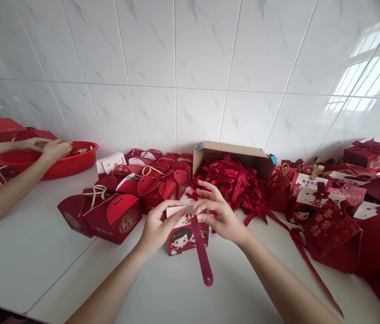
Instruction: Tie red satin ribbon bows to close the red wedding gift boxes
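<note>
A small red gift box [180, 243] with a cartoon face and a white top edge stands on the table between my hands. My left hand [156, 227] is closed on the left side of its top edge, thumb in front and fingers behind. A dark red strap [203, 265] with a rounded, holed end hangs down over the box front. My right hand [221, 218] pinches with thumb and index finger at the strap's upper end by the top edge, other fingers raised. The strap's upper end is partly hidden by my fingers.
Behind stands an open cardboard box [233, 147] spilling red ribbons [232, 180]. Closed red boxes [115, 220] crowd the left, and more boxes [333, 234] fill the right. At far left another person's hands [53, 148] work over a red basin [75, 168]. A loose ribbon [314, 270] trails rightward.
</note>
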Demonstrator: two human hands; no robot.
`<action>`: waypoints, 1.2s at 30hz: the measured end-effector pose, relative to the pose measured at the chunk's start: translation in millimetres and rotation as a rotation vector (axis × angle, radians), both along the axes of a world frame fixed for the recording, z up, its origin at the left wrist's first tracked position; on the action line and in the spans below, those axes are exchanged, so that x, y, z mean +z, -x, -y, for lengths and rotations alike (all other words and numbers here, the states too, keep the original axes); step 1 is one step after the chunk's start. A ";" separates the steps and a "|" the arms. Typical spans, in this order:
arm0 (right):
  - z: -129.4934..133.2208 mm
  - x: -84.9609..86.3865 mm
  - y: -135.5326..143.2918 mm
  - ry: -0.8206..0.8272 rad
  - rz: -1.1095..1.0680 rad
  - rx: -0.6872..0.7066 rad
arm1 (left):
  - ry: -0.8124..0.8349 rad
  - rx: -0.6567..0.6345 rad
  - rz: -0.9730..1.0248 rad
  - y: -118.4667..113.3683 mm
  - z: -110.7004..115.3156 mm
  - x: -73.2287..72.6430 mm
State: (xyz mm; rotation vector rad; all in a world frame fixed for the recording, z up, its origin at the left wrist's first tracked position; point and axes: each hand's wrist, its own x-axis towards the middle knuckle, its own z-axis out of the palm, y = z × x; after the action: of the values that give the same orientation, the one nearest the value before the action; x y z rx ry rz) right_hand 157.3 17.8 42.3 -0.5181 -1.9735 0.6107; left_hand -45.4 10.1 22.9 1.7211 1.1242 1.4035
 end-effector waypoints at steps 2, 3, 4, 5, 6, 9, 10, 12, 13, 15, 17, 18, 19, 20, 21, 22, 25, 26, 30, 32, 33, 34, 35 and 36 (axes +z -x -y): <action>-0.4 -4.7 2.5 -0.011 -0.012 -0.045 | -0.011 0.018 -0.033 0.1 1.7 1.1; -0.9 -7.1 3.5 -0.021 -0.014 -0.063 | -0.032 0.026 -0.035 -0.2 2.9 1.7; -1.5 -9.3 4.4 -0.033 -0.016 -0.074 | -0.056 0.034 -0.034 -0.6 4.1 2.2; -2.3 -11.4 5.3 -0.044 -0.022 -0.082 | -0.072 0.037 -0.034 -0.9 5.1 2.3; -3.0 -13.2 6.1 -0.055 -0.028 -0.085 | -0.074 0.034 -0.031 -1.2 5.9 2.1; -4.3 -17.5 8.6 -0.065 -0.049 -0.083 | -0.008 0.014 -0.024 -1.0 6.9 -0.8; -4.3 -18.4 9.4 -0.063 -0.053 -0.083 | 0.012 0.014 -0.025 -0.6 6.9 -2.2; -3.7 -19.8 10.5 -0.064 -0.051 -0.086 | 0.020 0.021 -0.021 0.3 6.6 -4.7; -3.3 -20.0 10.9 -0.070 -0.046 -0.092 | 0.018 0.020 -0.018 0.6 6.5 -5.6; -2.3 -19.7 11.4 -0.104 -0.040 -0.111 | 0.014 0.011 -0.012 0.8 6.6 -6.3; -1.4 -18.4 11.6 -0.142 -0.037 -0.130 | 0.012 0.001 -0.010 0.5 7.0 -5.6; -1.0 -17.6 11.6 -0.157 -0.033 -0.137 | 0.010 -0.002 -0.009 0.2 7.3 -4.8; -0.6 -16.9 11.8 -0.168 -0.030 -0.142 | 0.007 -0.003 -0.009 0.0 7.6 -3.7; -0.3 -16.5 12.2 -0.176 -0.028 -0.146 | 0.005 -0.003 -0.009 -0.3 8.0 -2.6; 0.0 -16.8 13.0 -0.186 -0.029 -0.152 | 0.003 -0.007 -0.007 -0.5 8.5 -1.6; 0.3 -18.0 14.3 -0.199 -0.038 -0.159 | 0.001 -0.015 -0.003 -0.7 9.1 -0.7; 2.0 -27.2 22.0 -0.206 -0.138 -0.228 | -0.005 -0.043 0.012 -1.5 12.2 -0.9; 2.9 -31.7 25.6 -0.163 -0.185 -0.265 | -0.008 -0.046 0.019 -2.1 13.6 -2.0; 6.7 -43.2 37.0 0.193 -0.330 -0.290 | -0.036 -0.002 0.026 -7.3 18.5 -5.2; 7.9 -36.4 35.9 0.268 -0.370 -0.274 | -0.049 -0.004 0.002 -12.3 18.0 1.9; 8.4 -29.3 32.9 0.262 -0.385 -0.291 | -0.069 -0.025 -0.014 -15.4 16.8 9.5; 9.2 -20.3 28.7 0.238 -0.393 -0.325 | -0.107 -0.053 -0.025 -18.7 15.1 19.9; 10.2 -10.1 23.4 0.209 -0.390 -0.368 | -0.166 -0.084 -0.037 -22.2 13.5 32.7; 11.6 0.3 17.6 0.180 -0.381 -0.411 | -0.276 -0.077 -0.028 -25.5 12.1 47.4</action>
State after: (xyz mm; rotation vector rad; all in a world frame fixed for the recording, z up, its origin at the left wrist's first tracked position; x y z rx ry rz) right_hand 139.8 6.1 42.5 -0.8272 -1.4082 0.5762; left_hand -19.9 -2.1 70.3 1.9586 0.9010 1.5480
